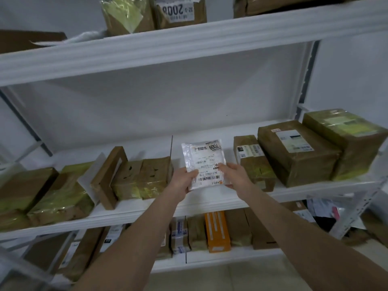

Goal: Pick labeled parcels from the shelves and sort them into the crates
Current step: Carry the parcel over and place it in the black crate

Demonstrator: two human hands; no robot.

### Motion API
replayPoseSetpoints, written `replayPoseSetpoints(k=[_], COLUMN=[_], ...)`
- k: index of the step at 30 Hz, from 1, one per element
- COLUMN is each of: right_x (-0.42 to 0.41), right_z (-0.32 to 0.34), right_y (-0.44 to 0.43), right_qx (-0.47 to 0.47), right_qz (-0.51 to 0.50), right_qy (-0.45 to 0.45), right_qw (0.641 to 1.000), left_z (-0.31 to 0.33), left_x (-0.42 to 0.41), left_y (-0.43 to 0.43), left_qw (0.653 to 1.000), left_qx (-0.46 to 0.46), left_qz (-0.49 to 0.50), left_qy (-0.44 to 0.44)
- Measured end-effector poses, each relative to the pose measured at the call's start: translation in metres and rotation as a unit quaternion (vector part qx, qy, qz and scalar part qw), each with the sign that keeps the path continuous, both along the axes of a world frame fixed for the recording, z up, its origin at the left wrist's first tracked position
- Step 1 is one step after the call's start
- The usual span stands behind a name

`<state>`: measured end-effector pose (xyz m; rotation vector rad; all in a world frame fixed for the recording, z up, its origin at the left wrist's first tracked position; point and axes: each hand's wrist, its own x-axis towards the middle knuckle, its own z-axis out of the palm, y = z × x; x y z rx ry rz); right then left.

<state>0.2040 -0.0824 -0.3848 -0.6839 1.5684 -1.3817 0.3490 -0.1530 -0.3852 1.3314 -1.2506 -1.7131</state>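
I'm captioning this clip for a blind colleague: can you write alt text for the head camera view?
Two bare hands, left hand and right hand, hold a flat white plastic parcel with a barcode label in front of a white metal shelf. Tape-wrapped brown cardboard boxes flank it; an orange carton stands on the shelf below.

left hand and right hand are covering the white parcel's lower corners; label print too small to read; top-shelf boxes getting cropped by the frame edge.
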Motion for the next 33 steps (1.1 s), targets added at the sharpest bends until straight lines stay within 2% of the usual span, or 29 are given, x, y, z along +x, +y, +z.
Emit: replayPoseSetpoints(k=[5, 8, 10, 11, 13, 15, 19, 22, 25, 29, 31, 33], right_x=[-0.001, 0.004, 0.009, 0.011, 0.015, 0.021, 0.029, 0.026, 0.015, 0.001, 0.013, 0.041], right_z=[-0.007, -0.012, -0.013, -0.014, -0.016, -0.023, -0.054, -0.071, -0.081, -0.076, -0.063, -0.048], right_y=[-0.003, -0.008, -0.008, -0.008, -0.008, -0.008, -0.018, -0.026, -0.035, -0.052, -0.062, -0.074], right_qx=[0.001, 0.001, 0.014, 0.032, 0.063, 0.055, 0.074, 0.118, 0.173, 0.228, 0.192, 0.114], right_qz=[-0.022, -0.033, -0.027, -0.016, 0.025, 0.084, 0.173, 0.206, 0.223, 0.204, 0.184, 0.173], right_qy=[0.002, 0.058, 0.182, 0.274, 0.441, 0.528, 0.545, 0.577, 0.588, 0.582, 0.582, 0.558], right_qw=[1.0, 0.998, 0.983, 0.961, 0.895, 0.843, 0.817, 0.782, 0.758, 0.753, 0.768, 0.803], left_z=[-0.006, -0.011, -0.015, -0.017, -0.024, -0.032, -0.036, -0.035, -0.034, -0.03, -0.028, -0.023], left_x=[0.006, 0.009, 0.007, 0.005, 0.0, -0.007, -0.026, -0.024, -0.007, 0.019, 0.034, 0.055], left_y=[0.0, -0.006, -0.01, -0.012, -0.017, -0.018, -0.018, -0.023, -0.028, -0.032, -0.035, -0.042], left_qw=[0.998, 0.995, 0.991, 0.987, 0.981, 0.979, 0.978, 0.939, 0.912, 0.878, 0.846, 0.825], left_qx=[-0.029, -0.057, -0.067, -0.076, -0.086, -0.079, -0.068, -0.166, -0.24, -0.318, -0.37, -0.397], left_qz=[-0.001, 0.025, 0.048, 0.056, 0.063, 0.048, -0.026, -0.078, -0.098, -0.104, -0.073, -0.016], left_qy=[-0.054, -0.08, -0.107, -0.128, -0.163, -0.18, -0.193, -0.292, -0.318, -0.342, -0.376, -0.403])
